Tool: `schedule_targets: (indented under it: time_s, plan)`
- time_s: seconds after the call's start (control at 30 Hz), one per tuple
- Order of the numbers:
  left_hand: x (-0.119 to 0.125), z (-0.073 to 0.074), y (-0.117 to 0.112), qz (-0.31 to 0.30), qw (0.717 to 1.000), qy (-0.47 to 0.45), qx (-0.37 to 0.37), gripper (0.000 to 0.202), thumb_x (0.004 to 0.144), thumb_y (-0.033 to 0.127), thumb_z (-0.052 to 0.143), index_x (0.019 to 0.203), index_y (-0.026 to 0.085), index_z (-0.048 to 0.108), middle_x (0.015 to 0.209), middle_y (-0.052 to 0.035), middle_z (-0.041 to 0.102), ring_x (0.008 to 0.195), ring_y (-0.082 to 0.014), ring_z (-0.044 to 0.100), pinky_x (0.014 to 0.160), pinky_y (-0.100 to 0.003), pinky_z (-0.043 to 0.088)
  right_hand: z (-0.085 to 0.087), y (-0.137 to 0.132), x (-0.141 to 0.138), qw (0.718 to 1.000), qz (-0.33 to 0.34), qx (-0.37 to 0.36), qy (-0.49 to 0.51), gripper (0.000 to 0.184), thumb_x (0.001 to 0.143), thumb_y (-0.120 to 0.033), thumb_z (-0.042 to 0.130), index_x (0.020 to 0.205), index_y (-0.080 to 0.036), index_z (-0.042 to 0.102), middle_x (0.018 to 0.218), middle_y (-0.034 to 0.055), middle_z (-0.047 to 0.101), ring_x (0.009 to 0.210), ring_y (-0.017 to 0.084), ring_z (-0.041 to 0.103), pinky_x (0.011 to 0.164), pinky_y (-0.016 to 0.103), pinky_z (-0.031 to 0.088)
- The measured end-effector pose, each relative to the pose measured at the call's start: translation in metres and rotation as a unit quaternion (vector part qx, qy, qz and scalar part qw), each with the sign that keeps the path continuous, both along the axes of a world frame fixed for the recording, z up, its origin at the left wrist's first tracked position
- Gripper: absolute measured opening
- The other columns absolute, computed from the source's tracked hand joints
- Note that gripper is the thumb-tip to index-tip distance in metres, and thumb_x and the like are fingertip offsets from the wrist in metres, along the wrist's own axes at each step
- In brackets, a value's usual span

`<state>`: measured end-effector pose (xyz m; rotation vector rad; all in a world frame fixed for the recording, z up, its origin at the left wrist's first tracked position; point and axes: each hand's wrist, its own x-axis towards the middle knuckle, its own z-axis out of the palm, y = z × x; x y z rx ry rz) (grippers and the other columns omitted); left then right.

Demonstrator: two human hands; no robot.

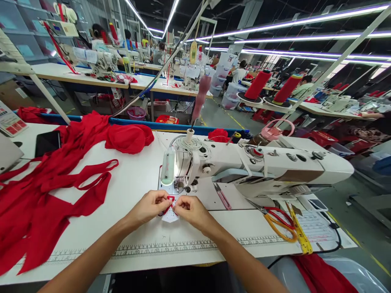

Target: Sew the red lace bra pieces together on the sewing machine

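My left hand (pixel 155 204) and my right hand (pixel 188 207) meet just in front of the needle area of a white sewing machine (pixel 226 158). Between my pinched fingertips is a small piece of red fabric strip (pixel 170 198), held from both sides. Under it lies a white patterned piece (pixel 170 216), flat on the machine bed; what it is made of I cannot tell. Both hands are closed. A lit lamp glows beside the needle, behind the fingers.
Red fabric pieces (pixel 82 179) spread over the table's left side, near a black phone (pixel 48 142). Right of my hands lie thread snips (pixel 222 196), scissors (pixel 279 224) and a yellow tape measure (pixel 299 230). A printed ruler (pixel 165 247) runs along the front edge. Red thread cones (pixel 258 85) stand behind.
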<state>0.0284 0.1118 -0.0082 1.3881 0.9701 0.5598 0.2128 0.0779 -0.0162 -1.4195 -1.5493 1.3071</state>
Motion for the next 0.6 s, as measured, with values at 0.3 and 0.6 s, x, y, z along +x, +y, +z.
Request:
schedule_targets:
  time_s: [0.3, 0.6]
  plan:
    - [-0.002, -0.004, 0.004, 0.001, 0.999, -0.010, -0.035, 0.034, 0.078, 0.048, 0.068, 0.072, 0.017, 0.056, 0.060, 0.0049, 0.048, 0.056, -0.0099, 0.042, 0.055, -0.023, 0.032, 0.006, 0.020, -0.002, 0.998, -0.007, -0.010, 0.064, 0.019, 0.081, -0.035, 0.057, 0.073, -0.019, 0.060, 0.068, -0.0031, 0.056, 0.065, 0.012, 0.051, 0.062, 0.023, 0.040]
    - [0.001, 0.000, 0.004, 0.020, 0.998, -0.014, -0.055, 0.039, 0.078, 0.055, 0.066, 0.073, 0.018, 0.054, 0.062, 0.0044, 0.051, 0.057, -0.0107, 0.046, 0.057, -0.024, 0.038, 0.005, 0.021, -0.002, 0.993, -0.029, -0.042, 0.106, 0.024, 0.077, -0.041, 0.059, 0.068, -0.020, 0.052, 0.066, -0.0040, 0.050, 0.063, 0.011, 0.046, 0.061, 0.024, 0.037]
